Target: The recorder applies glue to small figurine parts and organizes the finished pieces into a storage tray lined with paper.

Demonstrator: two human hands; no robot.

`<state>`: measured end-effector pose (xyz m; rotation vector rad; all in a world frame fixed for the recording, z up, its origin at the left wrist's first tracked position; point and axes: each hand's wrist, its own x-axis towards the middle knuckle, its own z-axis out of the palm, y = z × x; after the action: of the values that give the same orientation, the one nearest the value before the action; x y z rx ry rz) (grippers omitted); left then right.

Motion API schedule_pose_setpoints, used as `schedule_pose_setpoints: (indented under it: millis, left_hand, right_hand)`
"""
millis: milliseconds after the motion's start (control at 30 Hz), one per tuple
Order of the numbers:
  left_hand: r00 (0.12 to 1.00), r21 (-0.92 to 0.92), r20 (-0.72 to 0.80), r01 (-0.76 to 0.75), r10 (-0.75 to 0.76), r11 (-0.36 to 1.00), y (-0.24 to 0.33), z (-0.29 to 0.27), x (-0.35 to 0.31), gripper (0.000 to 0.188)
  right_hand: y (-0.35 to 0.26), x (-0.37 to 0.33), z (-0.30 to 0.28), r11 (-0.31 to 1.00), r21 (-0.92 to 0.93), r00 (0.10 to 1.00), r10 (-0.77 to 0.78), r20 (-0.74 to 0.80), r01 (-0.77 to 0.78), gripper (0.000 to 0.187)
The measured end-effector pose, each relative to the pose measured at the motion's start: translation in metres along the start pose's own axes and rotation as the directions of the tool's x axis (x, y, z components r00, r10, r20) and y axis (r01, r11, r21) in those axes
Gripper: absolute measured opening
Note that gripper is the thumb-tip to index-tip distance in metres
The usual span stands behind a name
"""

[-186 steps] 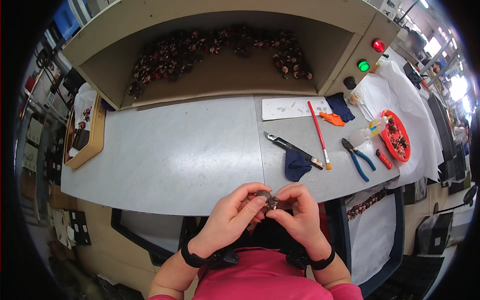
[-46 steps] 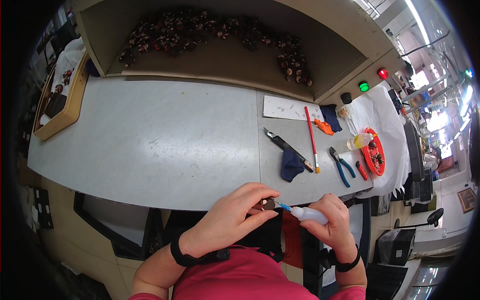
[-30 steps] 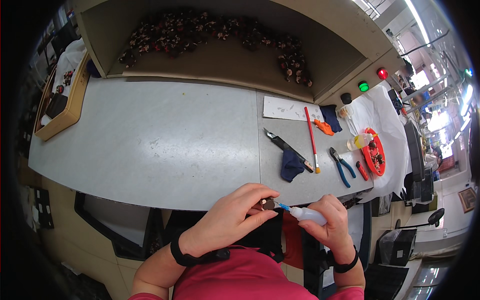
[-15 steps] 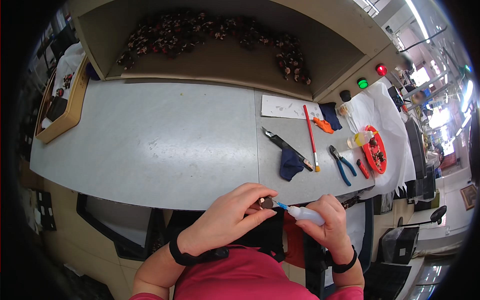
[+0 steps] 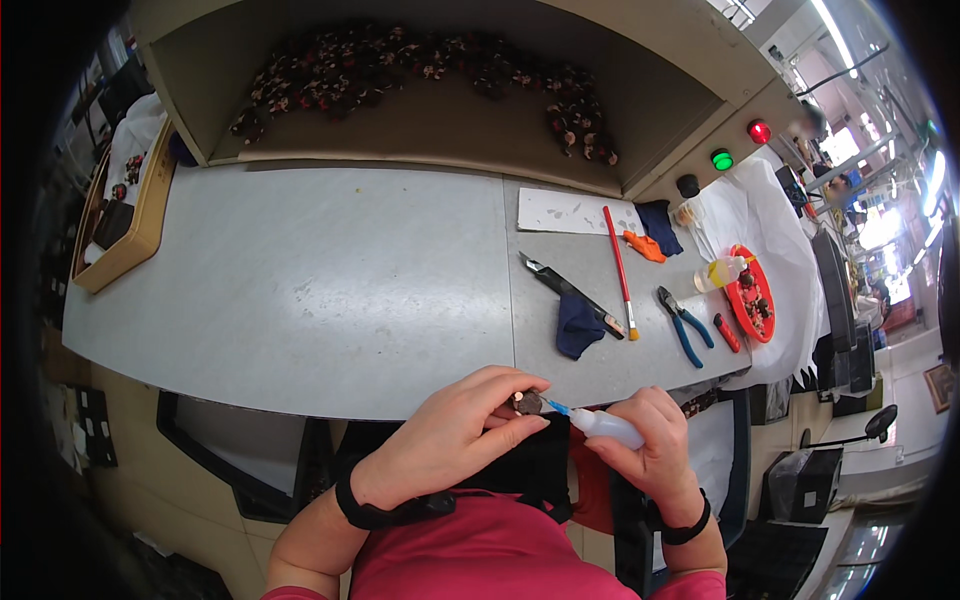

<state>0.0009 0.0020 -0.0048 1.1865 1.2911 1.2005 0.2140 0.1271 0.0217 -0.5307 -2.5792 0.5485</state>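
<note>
Between the fingers and thumb of my left hand point(image 5: 462, 432) is a small dark brown figurine part point(image 5: 531, 403) with pale bits on its left side. My right hand point(image 5: 652, 440) is closed around a white squeeze bottle point(image 5: 608, 428). The bottle's thin blue needle tip point(image 5: 556, 405) points left and reaches the dark part, or nearly so; actual contact is too small to make out. Both hands are just off the front edge of the grey table point(image 5: 400, 290).
Right of centre lie a utility knife point(image 5: 570, 294), navy cloth point(image 5: 580, 326), red brush point(image 5: 619, 265), blue-handled pliers point(image 5: 683, 325) and a red tray point(image 5: 741, 318) of small parts. Many small figures point(image 5: 340, 70) fill the booth point(image 5: 350, 148) behind. A yellow bin point(image 5: 150, 225) stands left.
The dark part has turned slightly in my left fingers. The bottle has shifted a little left with my right hand, and the whole view has moved slightly.
</note>
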Motion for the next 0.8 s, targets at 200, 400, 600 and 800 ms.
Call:
schedule_pose_setpoints:
  millis: [200, 400, 600, 800]
  left_hand:
    - [1.0, -0.026, 0.0, 0.022, -0.022, 0.999, 0.002, 0.0, 0.0, 0.034]
    - [0.999, -0.067, -0.024, 0.019, -0.021, 0.998, -0.003, 0.0, 0.0, 0.033]
    - [1.0, -0.059, -0.015, -0.003, 0.002, 0.998, -0.001, 0.001, 0.001, 0.032]
    - [0.996, -0.02, -0.05, -0.069, 0.068, 0.997, -0.004, 0.004, -0.001, 0.032]
  right_hand:
    - [-0.001, 0.002, 0.0, 1.0, 0.0, 1.0, -0.005, -0.007, 0.005, 0.03]
    - [0.004, -0.009, -0.002, 0.983, 0.132, 0.991, 0.134, -0.025, -0.129, 0.024]
    - [0.036, -0.005, 0.003, 0.81, 0.503, 0.811, 0.495, -0.311, -0.301, 0.023]
    - [0.088, 0.008, 0.01, 0.834, 0.324, 0.776, 0.541, -0.325, -0.446, 0.027]
